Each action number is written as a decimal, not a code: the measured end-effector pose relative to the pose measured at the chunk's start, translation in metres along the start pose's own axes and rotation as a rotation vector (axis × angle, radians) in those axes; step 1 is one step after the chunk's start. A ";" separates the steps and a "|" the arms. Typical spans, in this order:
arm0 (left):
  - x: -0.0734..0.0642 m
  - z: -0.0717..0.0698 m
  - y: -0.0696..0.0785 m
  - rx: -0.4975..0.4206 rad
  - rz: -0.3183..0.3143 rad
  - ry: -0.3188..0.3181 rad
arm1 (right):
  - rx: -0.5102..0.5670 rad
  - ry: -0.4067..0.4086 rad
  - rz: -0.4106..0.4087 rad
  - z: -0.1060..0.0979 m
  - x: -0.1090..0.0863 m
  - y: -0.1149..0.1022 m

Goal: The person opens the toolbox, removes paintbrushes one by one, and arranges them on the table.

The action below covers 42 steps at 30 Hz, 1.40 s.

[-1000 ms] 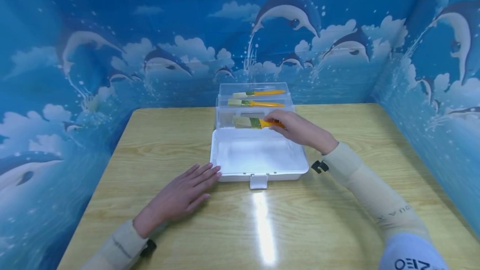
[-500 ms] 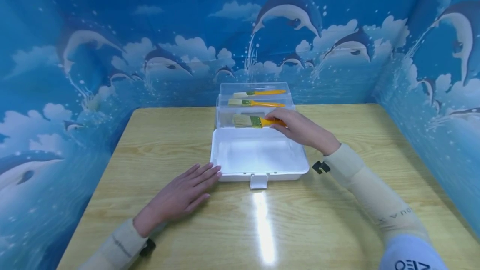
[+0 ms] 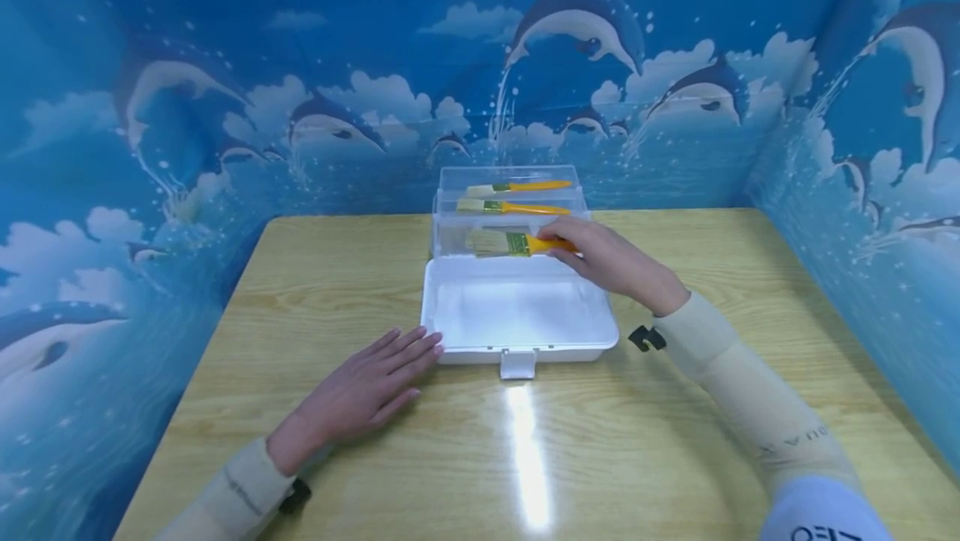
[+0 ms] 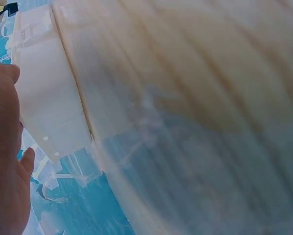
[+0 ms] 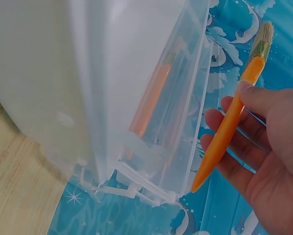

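My right hand (image 3: 603, 257) pinches the orange handle of a wide flat paintbrush (image 3: 519, 243) between thumb and fingers. Its pale bristles point left, over the lowest clear tray of an open white storage box (image 3: 517, 308). In the right wrist view the brush (image 5: 226, 128) lies across the fingers, with the thumb on its handle. My left hand (image 3: 360, 391) is spread out, fingertips right at the box's front left corner. Seen from the left wrist, that hand (image 4: 4, 147) is beside the box's white wall (image 4: 51, 93).
Two smaller paintbrushes lie in the upper clear trays, one in the middle (image 3: 532, 208) and one at the top (image 3: 538, 185). A white latch (image 3: 517, 364) hangs at the box's front. Around the wooden table (image 3: 337, 274) stand blue dolphin-print sheets (image 3: 375, 41).
My right hand has shifted slightly right, carrying the wide paintbrush, whose bristles have moved the same way. My left hand and the box have stayed in place.
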<state>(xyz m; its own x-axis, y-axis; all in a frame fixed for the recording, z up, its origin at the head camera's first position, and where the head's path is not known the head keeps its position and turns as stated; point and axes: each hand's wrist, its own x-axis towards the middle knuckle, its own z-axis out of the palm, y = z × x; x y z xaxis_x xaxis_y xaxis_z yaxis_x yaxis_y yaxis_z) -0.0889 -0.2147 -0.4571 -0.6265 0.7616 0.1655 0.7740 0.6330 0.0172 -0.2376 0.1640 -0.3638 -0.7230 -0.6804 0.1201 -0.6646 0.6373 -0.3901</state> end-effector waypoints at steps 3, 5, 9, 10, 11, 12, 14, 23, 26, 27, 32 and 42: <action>0.000 0.000 0.000 -0.002 0.000 -0.002 | -0.004 0.016 -0.010 0.000 -0.003 0.001; 0.000 0.000 0.000 -0.002 -0.001 -0.003 | -0.009 0.028 -0.015 0.000 -0.005 0.002; 0.000 0.000 0.001 -0.004 -0.006 -0.007 | -0.014 0.048 -0.026 -0.001 -0.009 0.004; 0.000 0.000 0.001 -0.005 -0.007 -0.008 | -0.016 0.054 -0.027 -0.001 -0.009 0.005; 0.000 0.000 0.001 -0.004 -0.007 -0.008 | -0.018 0.056 -0.027 -0.001 -0.010 0.006; 0.000 0.000 0.001 -0.004 -0.007 -0.009 | -0.019 0.058 -0.026 -0.002 -0.011 0.007; 0.000 0.000 0.001 -0.001 -0.005 -0.009 | -0.019 0.061 -0.019 -0.002 -0.012 0.008; 0.000 0.000 0.000 0.002 -0.002 -0.014 | -0.007 0.077 0.000 -0.004 -0.020 0.010; 0.000 0.000 0.000 0.007 0.002 -0.011 | -0.004 0.085 0.004 -0.004 -0.023 0.012; 0.000 0.000 0.000 0.010 0.004 -0.008 | -0.003 0.088 0.007 -0.004 -0.024 0.013; 0.000 -0.001 0.000 0.012 0.017 -0.002 | 0.016 0.101 0.016 -0.003 -0.031 0.018; 0.000 0.000 -0.001 0.016 0.022 0.001 | 0.038 0.105 0.091 -0.004 -0.044 0.025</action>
<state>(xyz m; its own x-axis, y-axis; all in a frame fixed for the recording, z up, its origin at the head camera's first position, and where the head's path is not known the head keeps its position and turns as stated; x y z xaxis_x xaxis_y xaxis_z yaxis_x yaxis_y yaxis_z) -0.0892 -0.2153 -0.4569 -0.6091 0.7753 0.1667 0.7862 0.6180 -0.0018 -0.2236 0.2112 -0.3757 -0.7971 -0.5775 0.1764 -0.5890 0.6793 -0.4377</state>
